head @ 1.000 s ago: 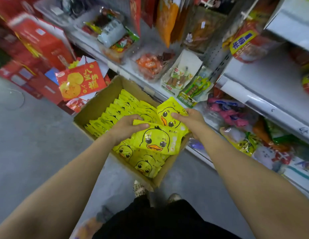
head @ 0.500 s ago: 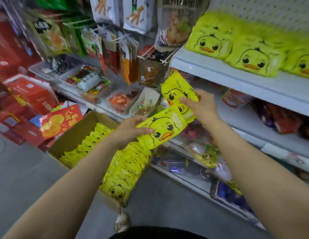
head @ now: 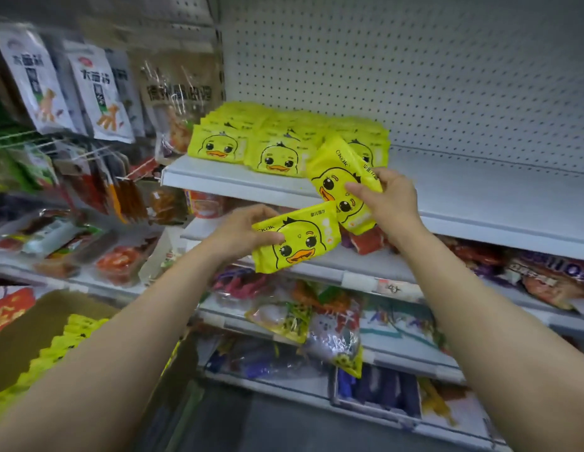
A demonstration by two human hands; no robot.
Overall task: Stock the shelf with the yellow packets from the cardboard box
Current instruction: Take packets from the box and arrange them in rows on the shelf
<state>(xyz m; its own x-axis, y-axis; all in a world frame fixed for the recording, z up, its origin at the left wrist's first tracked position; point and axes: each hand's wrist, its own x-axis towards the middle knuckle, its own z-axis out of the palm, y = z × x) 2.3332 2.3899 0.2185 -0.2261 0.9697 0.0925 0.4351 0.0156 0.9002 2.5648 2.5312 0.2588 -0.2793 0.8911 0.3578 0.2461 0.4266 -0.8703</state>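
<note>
My left hand (head: 241, 231) grips a yellow duck packet (head: 300, 241) by its left end, held level in front of the lower shelf edge. My right hand (head: 387, 199) pinches a second yellow packet (head: 341, 177), tilted on end, just in front of the white shelf (head: 480, 194). Stacks of the same yellow packets (head: 277, 148) lie on the left part of that shelf. The cardboard box (head: 29, 334) sits at the lower left with a row of yellow packets (head: 65, 347) in it, partly hidden by my left forearm.
The right part of the white shelf is bare, backed by a pegboard wall (head: 414, 66). Hanging snack bags (head: 98, 93) fill the pegs to the left. Lower shelves (head: 375, 278) hold mixed coloured snack packs. Grey floor (head: 284, 425) lies below.
Both hands have lifted their packets out of the box and up to shelf height. The view has swung up from the box to the shelf.
</note>
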